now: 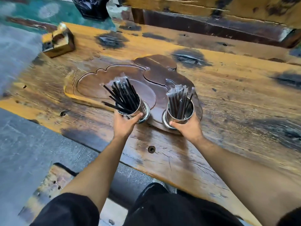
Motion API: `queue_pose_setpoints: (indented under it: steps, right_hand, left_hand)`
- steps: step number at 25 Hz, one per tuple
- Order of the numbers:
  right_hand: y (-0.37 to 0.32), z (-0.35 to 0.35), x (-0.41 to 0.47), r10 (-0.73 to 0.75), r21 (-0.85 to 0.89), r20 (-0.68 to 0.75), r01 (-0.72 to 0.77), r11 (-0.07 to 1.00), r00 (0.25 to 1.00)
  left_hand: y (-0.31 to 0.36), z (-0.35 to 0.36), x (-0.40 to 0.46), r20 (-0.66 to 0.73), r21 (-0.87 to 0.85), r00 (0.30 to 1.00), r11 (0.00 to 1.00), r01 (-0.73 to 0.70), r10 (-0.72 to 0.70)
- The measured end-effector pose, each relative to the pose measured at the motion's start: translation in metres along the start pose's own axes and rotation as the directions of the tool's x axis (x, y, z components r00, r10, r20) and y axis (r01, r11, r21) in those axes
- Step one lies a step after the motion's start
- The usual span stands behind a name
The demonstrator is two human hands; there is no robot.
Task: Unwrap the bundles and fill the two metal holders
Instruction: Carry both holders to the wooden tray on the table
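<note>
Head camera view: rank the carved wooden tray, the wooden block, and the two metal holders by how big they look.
1. carved wooden tray
2. wooden block, though it lies farther away
3. left metal holder and right metal holder: they look alike

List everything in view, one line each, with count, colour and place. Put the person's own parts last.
metal holders: two, silver, side by side at the near edge of the carved tray, left holder and right holder
straws in left holder: many, black, fanned out
straws in right holder: many, black in clear wrappers, upright
carved tray: one, dark brown, middle of the table
table: one, yellow-brown wood with dark patches
wooden box: one, yellow-brown, far left of the table
left hand: grips the left holder
right hand: grips the right holder
</note>
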State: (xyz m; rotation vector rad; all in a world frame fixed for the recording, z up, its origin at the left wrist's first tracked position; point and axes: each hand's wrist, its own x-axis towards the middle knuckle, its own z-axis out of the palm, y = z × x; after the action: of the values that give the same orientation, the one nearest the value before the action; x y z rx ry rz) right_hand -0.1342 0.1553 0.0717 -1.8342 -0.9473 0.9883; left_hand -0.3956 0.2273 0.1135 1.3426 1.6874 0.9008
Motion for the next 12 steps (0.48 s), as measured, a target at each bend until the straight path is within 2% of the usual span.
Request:
queue_pose_setpoints:
  steps: [5,12]
  right_hand:
    - [-0.013,0.025,0.043,0.046,-0.053,-0.039,-0.048,0.997,0.998]
    - [-0.03,0.06,0.08,0.168,0.002,-0.168,-0.17,0.985,0.971]
  left_hand:
    - [0.012,0.002,0.063,-0.02,0.06,1.0,0.998,0.005,-0.004]
    - [0.002,0.014,0.153,0.135,0.132,0.991,0.991,-0.032,0.014]
